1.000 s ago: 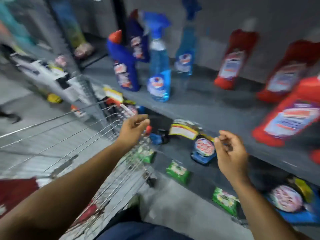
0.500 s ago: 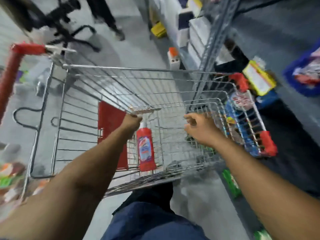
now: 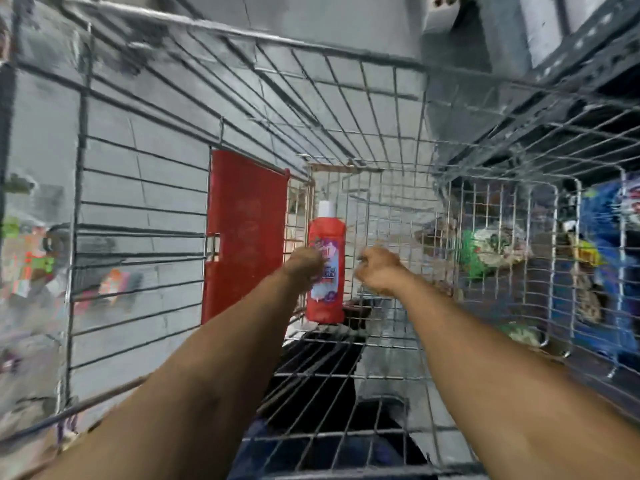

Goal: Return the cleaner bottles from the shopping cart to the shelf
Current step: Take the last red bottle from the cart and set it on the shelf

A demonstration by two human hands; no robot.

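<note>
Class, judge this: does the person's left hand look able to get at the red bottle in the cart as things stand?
Probably yes. The left hand is inside the cart, right at the red bottle, overlapping its label; nothing sits between them. Blur hides whether it grips yet.

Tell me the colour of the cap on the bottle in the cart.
White, on the red bottle; the head view shows it.

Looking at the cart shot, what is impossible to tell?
Head view only:
- Red bottle label text: motion blur, left hand covers part.
- Whether either hand grips it: blurred; right hand beside it.
- Goods past the cart wall: wire mesh and blur.
</note>
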